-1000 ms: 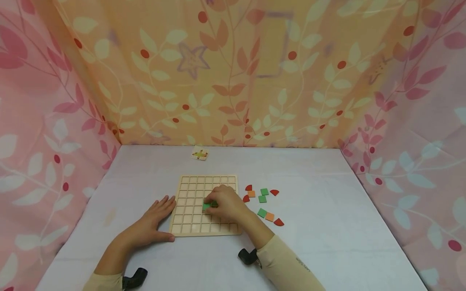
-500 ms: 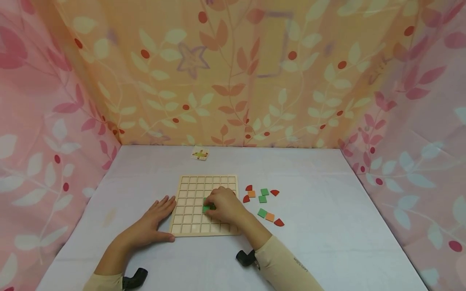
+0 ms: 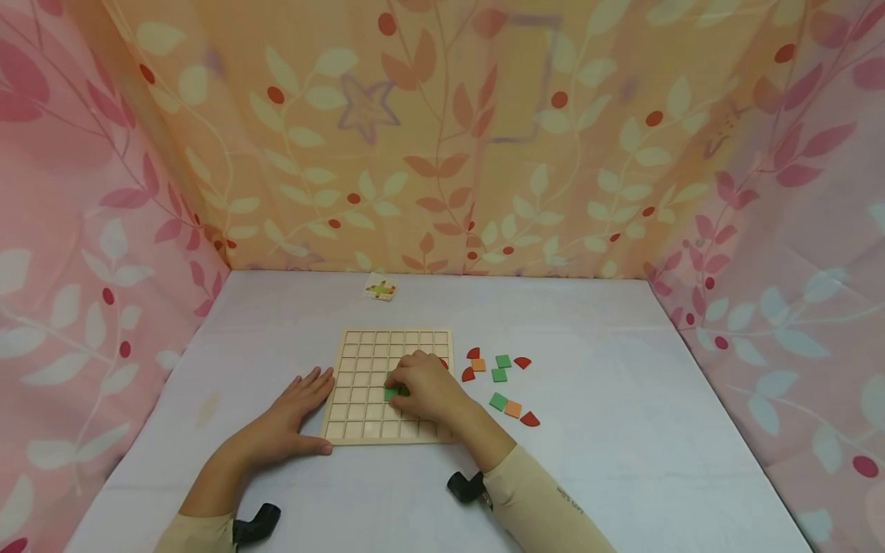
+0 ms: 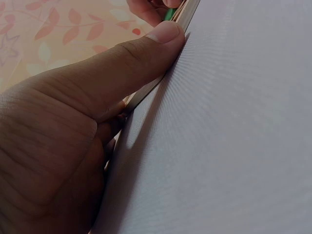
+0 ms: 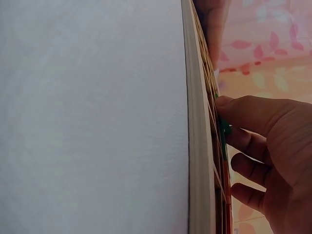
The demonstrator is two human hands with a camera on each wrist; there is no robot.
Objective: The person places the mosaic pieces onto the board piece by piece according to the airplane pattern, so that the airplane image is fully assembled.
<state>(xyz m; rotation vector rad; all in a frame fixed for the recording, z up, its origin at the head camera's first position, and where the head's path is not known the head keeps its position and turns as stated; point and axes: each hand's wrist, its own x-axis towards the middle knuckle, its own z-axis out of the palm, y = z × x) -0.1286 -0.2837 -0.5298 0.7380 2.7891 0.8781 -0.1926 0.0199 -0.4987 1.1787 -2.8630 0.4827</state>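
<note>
A wooden grid board (image 3: 356, 399) lies on the white-covered table. My left hand (image 3: 286, 418) rests at its left edge, fingers stretched and thumb apart at the near corner; in the left wrist view the thumb (image 4: 141, 51) lies against the board's side. Over the middle of the grid, my right hand (image 3: 432, 388) has thumb and forefinger pinched at a green square tile (image 3: 391, 394). The right wrist view shows green (image 5: 224, 126) between those fingertips, with the other fingers loosely bent. More green shows beside it, and a red piece (image 3: 444, 363) sits past the knuckles. The hand hides other cells.
Right of the board lie loose pieces: green squares (image 3: 503, 361), orange squares (image 3: 512, 408) and red quarter-circles (image 3: 529, 418). A small picture card (image 3: 381, 287) lies at the table's back. Patterned cloth (image 3: 442, 153) closes off the back and sides.
My right hand has shifted very slightly at the green tile, fingers still on it. The left hand stays put. The head view has tilted a little.
</note>
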